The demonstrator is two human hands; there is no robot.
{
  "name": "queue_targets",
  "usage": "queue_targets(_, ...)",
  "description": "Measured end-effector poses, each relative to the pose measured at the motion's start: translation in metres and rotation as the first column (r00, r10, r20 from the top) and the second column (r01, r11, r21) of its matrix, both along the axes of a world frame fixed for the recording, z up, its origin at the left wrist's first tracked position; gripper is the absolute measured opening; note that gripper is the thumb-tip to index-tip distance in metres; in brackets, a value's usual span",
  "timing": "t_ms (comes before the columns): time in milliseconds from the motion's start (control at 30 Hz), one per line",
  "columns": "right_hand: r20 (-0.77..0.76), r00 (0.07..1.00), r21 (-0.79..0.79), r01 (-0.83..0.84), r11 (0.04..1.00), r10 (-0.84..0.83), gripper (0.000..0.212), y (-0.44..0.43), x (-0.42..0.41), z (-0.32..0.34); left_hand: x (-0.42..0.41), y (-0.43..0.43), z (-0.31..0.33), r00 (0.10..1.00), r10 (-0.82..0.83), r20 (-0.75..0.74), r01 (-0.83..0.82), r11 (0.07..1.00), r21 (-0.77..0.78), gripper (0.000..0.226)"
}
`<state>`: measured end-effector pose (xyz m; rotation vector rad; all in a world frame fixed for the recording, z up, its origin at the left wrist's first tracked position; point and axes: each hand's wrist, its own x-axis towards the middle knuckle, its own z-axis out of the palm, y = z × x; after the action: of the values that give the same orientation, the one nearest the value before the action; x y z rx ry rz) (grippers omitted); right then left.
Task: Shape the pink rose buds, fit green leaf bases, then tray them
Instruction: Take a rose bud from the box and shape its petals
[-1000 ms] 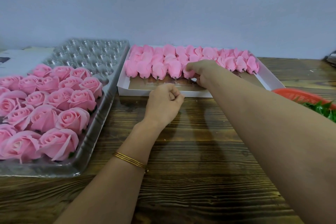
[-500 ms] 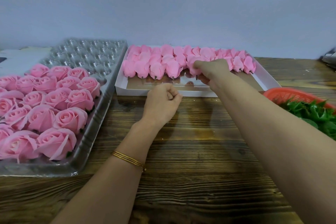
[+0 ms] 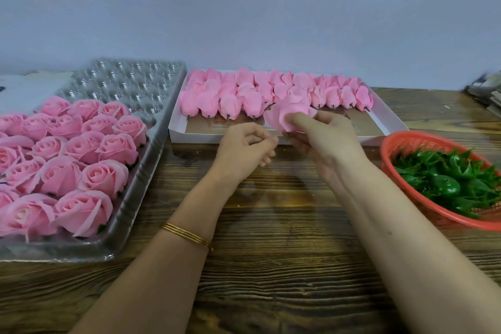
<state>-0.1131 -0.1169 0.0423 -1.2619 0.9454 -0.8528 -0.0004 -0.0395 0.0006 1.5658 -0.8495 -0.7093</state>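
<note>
My right hand (image 3: 324,141) holds one pink rose bud (image 3: 284,117) above the front edge of the white box (image 3: 225,137), its fingers curled round the bud's base. My left hand (image 3: 245,148) hovers just left of it, fingers loosely curled and holding nothing. Rows of unshaped pink buds (image 3: 244,95) lie in the white box. Shaped roses (image 3: 81,149) fill the near part of the clear plastic cell tray (image 3: 141,179) on the left. Green leaf bases (image 3: 447,179) lie heaped in the red basket (image 3: 390,144) on the right.
The far cells of the plastic tray (image 3: 130,81) hold nothing. A wooden tabletop (image 3: 271,266) stretches between my arms. A pale wall stands behind the box. Some blurred dark objects (image 3: 485,92) sit at the far right edge.
My right hand has lifted one bud out of the box's front row and drawn it toward me. My left hand has risen slightly and its fingers have loosened.
</note>
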Motion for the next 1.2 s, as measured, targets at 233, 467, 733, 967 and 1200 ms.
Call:
queue_targets(233,0.025,1.0,-0.021,0.017,1.0,-0.017,0.023,0.021,-0.011,-0.014,-0.003,0.005,0.004,0.924,-0.289,-0.251,0.282,0.957,-0.063,0.024)
queue_targets(467,0.06,0.998,0.016,-0.021,1.0,0.02,0.013,0.023,-0.017,-0.032,-0.007,0.009,0.005,0.902,-0.319,-0.292,0.324,0.946,-0.033,0.04)
queue_targets(733,0.007,0.993,-0.017,-0.116,0.993,0.116,0.014,0.025,-0.025,-0.035,-0.009,0.012,0.004,0.902,-0.366,-0.228,0.377,0.926,0.002,0.041)
queue_targets(967,-0.053,0.992,-0.094,-0.123,0.988,0.118,0.011,0.029,-0.023,-0.034,-0.015,0.011,0.004,0.923,-0.346,-0.168,0.342,0.938,-0.052,0.039)
queue_targets(1200,-0.117,0.981,-0.113,-0.166,0.98,0.152,0.014,0.028,-0.024,-0.033,-0.018,0.012,0.004,0.95,-0.305,-0.067,0.302,0.952,-0.045,0.034)
